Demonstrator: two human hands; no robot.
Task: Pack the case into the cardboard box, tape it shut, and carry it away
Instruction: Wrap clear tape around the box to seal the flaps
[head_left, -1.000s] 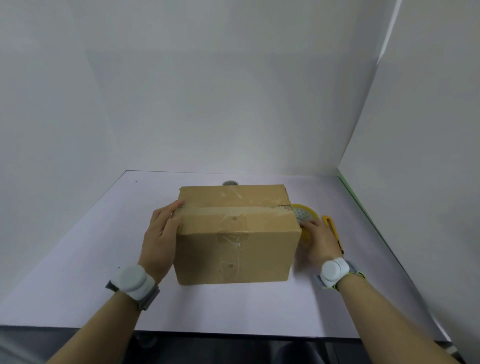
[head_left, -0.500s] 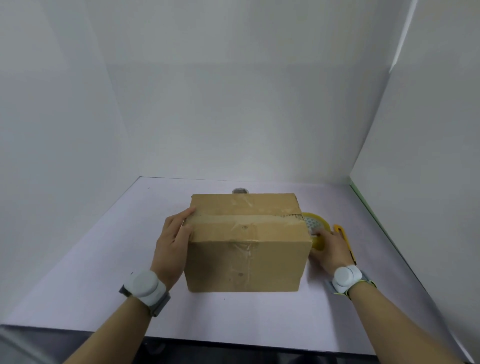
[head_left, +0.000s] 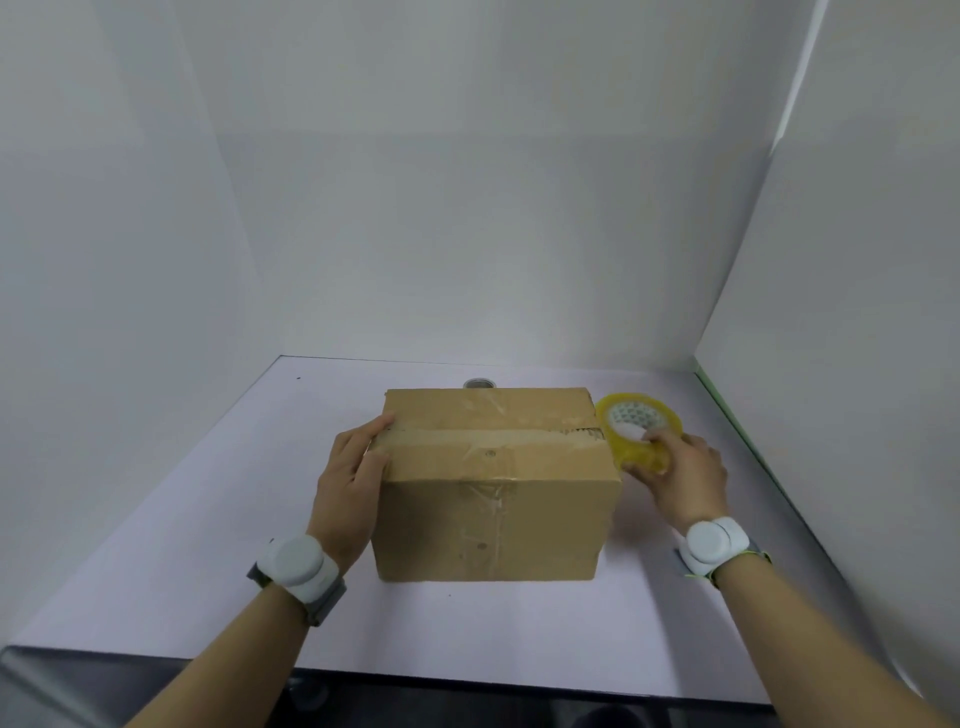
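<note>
Plain brown cardboard box (head_left: 493, 483), glossy clear tape strips over its top seam and front face. Right of the box, translucent yellow tape roll (head_left: 638, 432) with white honeycomb-patterned core. Pale lavender table (head_left: 171, 519) beneath the box, white walls (head_left: 467, 208) behind, thin green strip (head_left: 727, 410) far right. White wrist devices (head_left: 297, 566) on grey bands.

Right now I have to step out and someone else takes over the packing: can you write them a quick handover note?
Left hand: flat on the left end of the closed brown cardboard box, steadying it on the white table.
Right hand: grips the yellow roll of clear tape beside the box's right end.
Done: flaps shut, a tape strip already along the top seam. The case is not visible.
Left: finish the taping, then carry the box away.
</note>
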